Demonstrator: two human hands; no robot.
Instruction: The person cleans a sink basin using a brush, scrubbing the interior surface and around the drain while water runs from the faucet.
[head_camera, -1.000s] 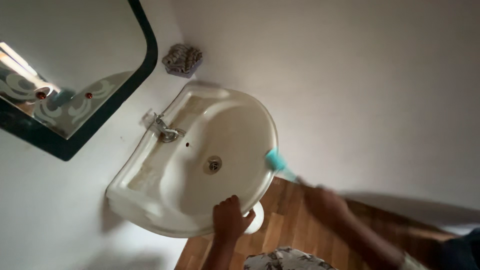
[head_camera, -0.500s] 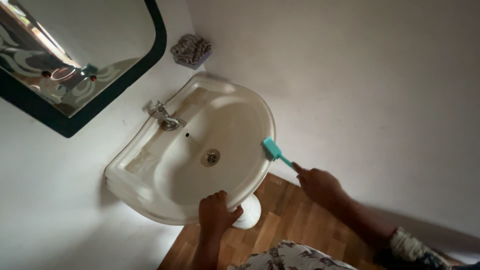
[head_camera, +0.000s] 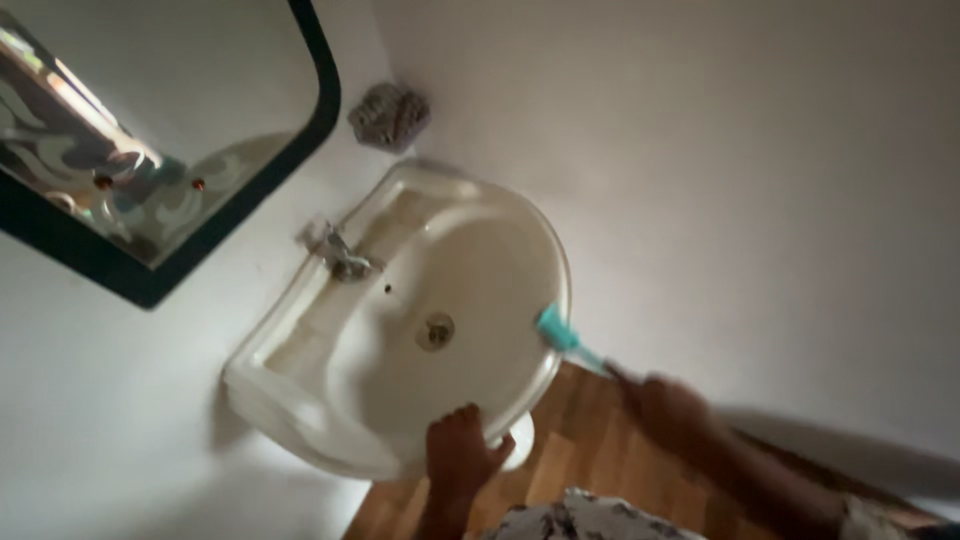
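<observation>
White walls meet behind a pedestal basin (head_camera: 330, 400). Left hand (head_camera: 458, 455) clamps the basin's near rim, fingers curled over it. Right hand (head_camera: 668, 408), blurred, grasps a teal brush (head_camera: 556, 331); head on the right rim, long axis running from fingers toward the drain (head_camera: 436, 331).

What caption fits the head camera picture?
Right hand holds a teal brush on the white sink's rim; left hand grips its front edge.
</observation>
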